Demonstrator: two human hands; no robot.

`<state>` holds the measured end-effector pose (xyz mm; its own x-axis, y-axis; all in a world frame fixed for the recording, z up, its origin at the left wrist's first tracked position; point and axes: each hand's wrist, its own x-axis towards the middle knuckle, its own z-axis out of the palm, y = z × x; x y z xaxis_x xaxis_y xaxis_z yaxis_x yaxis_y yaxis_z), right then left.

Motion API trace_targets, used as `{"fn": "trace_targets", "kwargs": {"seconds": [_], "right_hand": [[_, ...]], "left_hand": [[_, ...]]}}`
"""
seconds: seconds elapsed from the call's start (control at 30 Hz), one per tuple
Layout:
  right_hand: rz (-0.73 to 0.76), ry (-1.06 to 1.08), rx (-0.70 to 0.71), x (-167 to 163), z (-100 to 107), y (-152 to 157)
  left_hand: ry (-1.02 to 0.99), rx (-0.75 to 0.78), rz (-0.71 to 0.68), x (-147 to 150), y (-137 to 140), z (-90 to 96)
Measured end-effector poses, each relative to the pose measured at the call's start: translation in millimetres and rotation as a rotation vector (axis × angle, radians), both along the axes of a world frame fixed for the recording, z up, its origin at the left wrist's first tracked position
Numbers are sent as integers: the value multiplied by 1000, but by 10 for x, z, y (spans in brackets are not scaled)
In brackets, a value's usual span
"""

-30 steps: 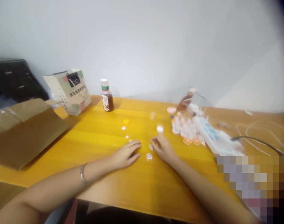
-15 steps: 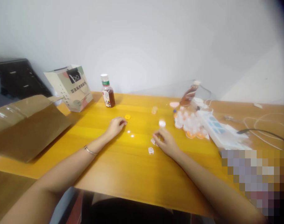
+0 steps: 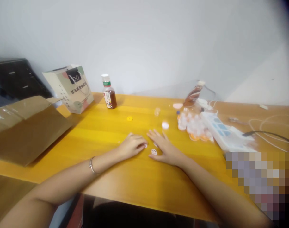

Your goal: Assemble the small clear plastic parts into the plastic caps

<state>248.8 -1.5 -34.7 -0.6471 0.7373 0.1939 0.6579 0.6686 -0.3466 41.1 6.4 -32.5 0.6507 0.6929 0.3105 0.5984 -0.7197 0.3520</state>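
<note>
My left hand, a bangle on its wrist, is on the yellow-brown table with its fingers curled together. At its fingertips shows a small white disc-like piece. My right hand lies just to the right, palm down, fingers spread. Beside its thumb is a white openwork wheel-shaped piece. A second white piece is partly hidden under the fingers. Beyond the hands are a yellow disc, a white round piece and a blurred clear piece.
An open cardboard box and a paper bag stand left. A bottle of dark red drink is at the back. On the right are clustered white and orange pots, a white-and-blue tray, a tilted bottle and cables.
My left hand has moved right and nearer me, close to my right hand. The two small white pieces no longer show at their former spot. My right hand's fingers have spread.
</note>
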Motion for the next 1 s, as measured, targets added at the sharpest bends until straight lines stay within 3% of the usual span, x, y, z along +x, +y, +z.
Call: {"fn": "trace_targets", "kwargs": {"seconds": [0.17, 0.3, 0.4, 0.53, 0.63, 0.73, 0.77, 0.87, 1.0], "right_hand": [[-21, -27, -26, 26, -9, 27], [-65, -60, -17, 57, -22, 53], [-96, -73, -12, 65, -30, 65], [-111, -71, -7, 65, -36, 67], [-110, -58, -3, 67, -37, 61], [-107, -28, 8, 72, -42, 55], [-106, -19, 11, 74, -45, 53], [-101, -12, 20, 77, -62, 54], [-94, -1, 50, 77, -85, 58]], "left_hand": [[-60, -2, 26, -57, 46, 49], [-163, 62, 257, -269, 357, 40], [-120, 42, 471, -432, 688, -24], [-101, -14, 542, -485, 1004, -86], [-132, -25, 523, -416, 1057, -40], [-182, -28, 446, -314, 894, 103], [-196, -32, 380, -279, 793, 161], [-234, -107, -40, -193, 433, 305], [-104, -147, -132, -138, 116, 312]]}}
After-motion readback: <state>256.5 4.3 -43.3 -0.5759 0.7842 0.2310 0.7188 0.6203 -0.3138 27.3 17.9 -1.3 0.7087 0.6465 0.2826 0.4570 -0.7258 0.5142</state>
